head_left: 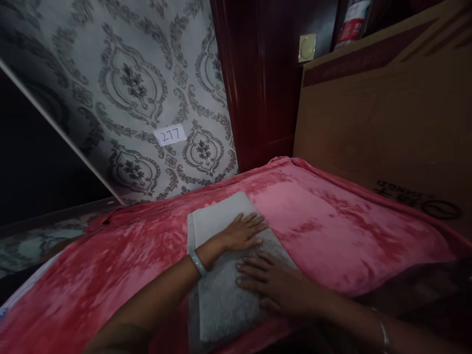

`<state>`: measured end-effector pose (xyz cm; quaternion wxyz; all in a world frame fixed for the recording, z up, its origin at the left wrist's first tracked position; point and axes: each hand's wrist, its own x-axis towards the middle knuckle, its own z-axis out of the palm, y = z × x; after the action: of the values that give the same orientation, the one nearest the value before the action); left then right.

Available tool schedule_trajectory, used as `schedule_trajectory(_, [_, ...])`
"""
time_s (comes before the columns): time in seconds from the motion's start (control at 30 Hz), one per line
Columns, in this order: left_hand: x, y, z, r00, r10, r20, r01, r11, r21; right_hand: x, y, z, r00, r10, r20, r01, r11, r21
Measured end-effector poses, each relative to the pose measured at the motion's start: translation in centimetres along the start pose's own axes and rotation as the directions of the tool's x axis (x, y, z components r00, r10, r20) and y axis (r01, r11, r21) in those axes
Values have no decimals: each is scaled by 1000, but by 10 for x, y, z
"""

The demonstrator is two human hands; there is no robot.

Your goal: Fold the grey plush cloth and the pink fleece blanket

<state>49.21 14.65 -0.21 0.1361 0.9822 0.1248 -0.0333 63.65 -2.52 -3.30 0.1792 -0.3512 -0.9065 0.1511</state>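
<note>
A folded grey towel-like cloth (228, 305) lies on a pink and red plush blanket (306, 206). Its layers show along the left edge, and the far part looks paler and smoother. My left hand (243, 231) rests flat on the upper middle of the cloth, fingers spread toward its right edge. Closer to me, my right hand (276, 282) lies palm down across the cloth's right side, fingers stretched out and pointing left. The two hands are close together but apart. Neither one grips anything.
Patterned wallpaper (132, 88) with a paper label reading 277 (170, 134) rises behind the blanket. A dark red panel (258, 83) stands beside it. At right leans a large cardboard box (376, 123), with a bottle (353, 24) above. A dark screen-like panel (33, 157) is at left.
</note>
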Motion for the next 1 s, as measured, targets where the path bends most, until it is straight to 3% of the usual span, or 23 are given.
schedule_trajectory(0.13, [13,-42,2,996,-85,-15,86,995,53,-6,6,10,999,22,43,-24,999,43])
schedule_trajectory(0.33, [35,-108,-4,962,-242,-128,250,967,54,-5,2,0,998,32,47,-37,994,106])
schedule_trajectory(0.53, [49,-140,-2,927,-330,-179,337,942,6,-2,2,-5,993,58,104,-71,990,124])
schedule_trajectory(0.67, [50,-135,-4,865,-388,-317,437,894,97,-4,5,2,998,44,52,-50,993,111])
schedule_trajectory(0.8, [38,-114,-15,804,-408,-434,510,847,148,-5,8,9,999,34,10,-35,996,81])
schedule_trajectory(0.9, [11,-91,-15,832,-363,-420,457,877,148,-5,9,13,1000,18,-18,-17,999,38])
schedule_trajectory(1.0, [-35,-62,1,890,-229,-395,296,948,116,-4,10,16,999,12,-36,-12,1000,-3])
